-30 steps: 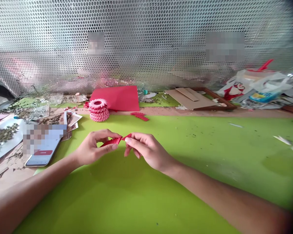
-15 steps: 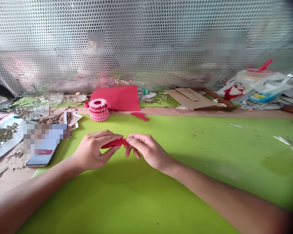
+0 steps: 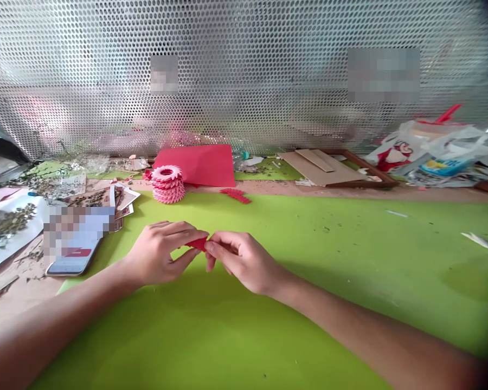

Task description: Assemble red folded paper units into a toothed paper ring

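Between the thumb and fingers of my left hand [image 3: 160,253] is a small folded red paper piece [image 3: 197,242], held above the green mat [image 3: 228,336]. My right hand [image 3: 244,260] pinches the right end of the same piece, its fingertips close against those of the left. Much of the piece is hidden by the fingers. Beyond my hands, a pink and white ring stack of folded paper [image 3: 168,189] stands near the mat's back edge. A toothed red paper strip [image 3: 236,195] lies to the right of the stack.
A red sheet [image 3: 211,165] lies behind the stack. At the left are a phone [image 3: 81,244], photos [image 3: 124,200] and dried plant bits. Cardboard [image 3: 321,167] and plastic bags [image 3: 431,151] sit at the back right, before a perforated metal panel [image 3: 248,70].
My right hand has come slightly down and in toward the left hand, and less of the red piece shows. The surroundings have shifted slightly right in view.
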Demonstrator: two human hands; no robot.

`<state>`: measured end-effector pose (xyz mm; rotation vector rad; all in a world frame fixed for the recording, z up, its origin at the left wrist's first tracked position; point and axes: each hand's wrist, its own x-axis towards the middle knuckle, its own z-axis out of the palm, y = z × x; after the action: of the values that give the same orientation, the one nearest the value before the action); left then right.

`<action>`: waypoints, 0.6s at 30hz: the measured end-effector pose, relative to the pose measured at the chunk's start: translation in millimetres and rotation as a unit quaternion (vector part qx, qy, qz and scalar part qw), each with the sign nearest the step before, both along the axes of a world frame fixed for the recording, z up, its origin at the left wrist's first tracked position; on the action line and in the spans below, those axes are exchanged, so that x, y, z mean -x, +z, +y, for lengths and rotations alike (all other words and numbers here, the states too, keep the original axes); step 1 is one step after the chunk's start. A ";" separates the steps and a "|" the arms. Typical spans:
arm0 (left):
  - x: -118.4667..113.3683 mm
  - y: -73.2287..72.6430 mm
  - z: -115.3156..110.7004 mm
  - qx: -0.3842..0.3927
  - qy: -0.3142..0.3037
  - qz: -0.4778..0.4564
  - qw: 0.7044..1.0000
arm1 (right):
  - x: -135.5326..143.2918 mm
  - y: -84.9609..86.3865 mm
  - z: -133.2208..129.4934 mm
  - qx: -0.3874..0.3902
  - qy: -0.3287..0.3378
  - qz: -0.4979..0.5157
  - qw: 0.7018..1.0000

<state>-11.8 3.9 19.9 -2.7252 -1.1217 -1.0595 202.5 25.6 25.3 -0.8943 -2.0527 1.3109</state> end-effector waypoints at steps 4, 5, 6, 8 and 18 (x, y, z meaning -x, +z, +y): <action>-1.0 0.6 -0.2 0.015 0.028 -0.025 0.999 | -5.3 3.5 4.8 -0.014 -0.025 0.007 1.000; -1.0 0.7 0.0 0.016 0.045 -0.026 0.998 | -7.3 4.1 6.8 -0.020 -0.033 0.008 0.999; -0.8 0.8 0.4 0.015 0.063 -0.026 0.998 | -9.3 4.6 8.9 -0.027 -0.040 0.010 0.999; 0.0 0.3 1.6 0.010 0.085 -0.023 0.996 | -12.4 4.6 12.7 -0.040 -0.045 0.014 0.998; 1.3 -1.4 3.1 -0.083 0.042 0.029 0.995 | -7.6 3.6 14.6 -0.005 0.001 -0.011 1.000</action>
<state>-13.1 7.0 18.5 -2.5420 -1.0771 -1.0069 210.1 40.2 28.8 -0.9072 -2.0755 1.2971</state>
